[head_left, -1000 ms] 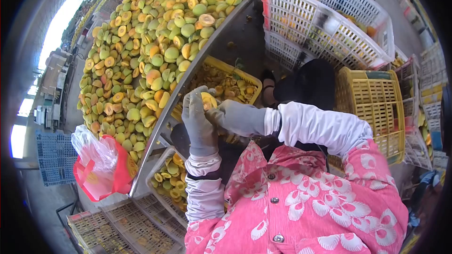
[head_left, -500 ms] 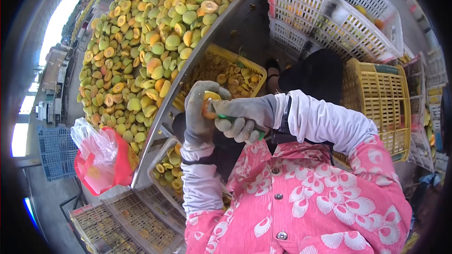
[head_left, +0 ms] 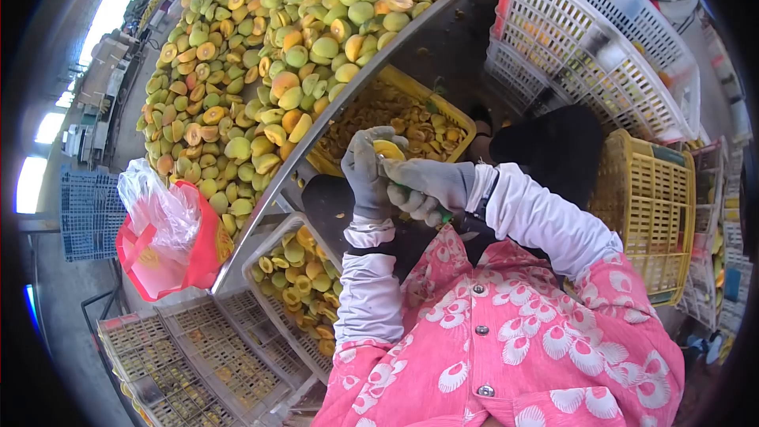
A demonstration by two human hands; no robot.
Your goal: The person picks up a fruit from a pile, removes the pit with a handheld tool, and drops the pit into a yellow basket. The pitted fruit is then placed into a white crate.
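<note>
My left hand, in a grey work glove, is closed around a yellow peach half. My right hand, gloved alike, grips a tool with a green handle; the handle's end sticks out below the fist. Both hands meet at the fruit, and the fingers mostly hide the tool's working end. Beneath and beyond them is a yellow crate of peach scraps. A large heap of cut peaches covers the metal-edged table beyond my left hand.
A crate of peach halves stands by my left forearm, near several stacked crates. A red bag with clear plastic hangs at the table's corner. White crates and a yellow basket stand to the right.
The view has shifted, so the table and crates appear farther right. Both hands stay together at the peach half, which now shows its yellow face more; the right hand still grips the green-handled tool.
</note>
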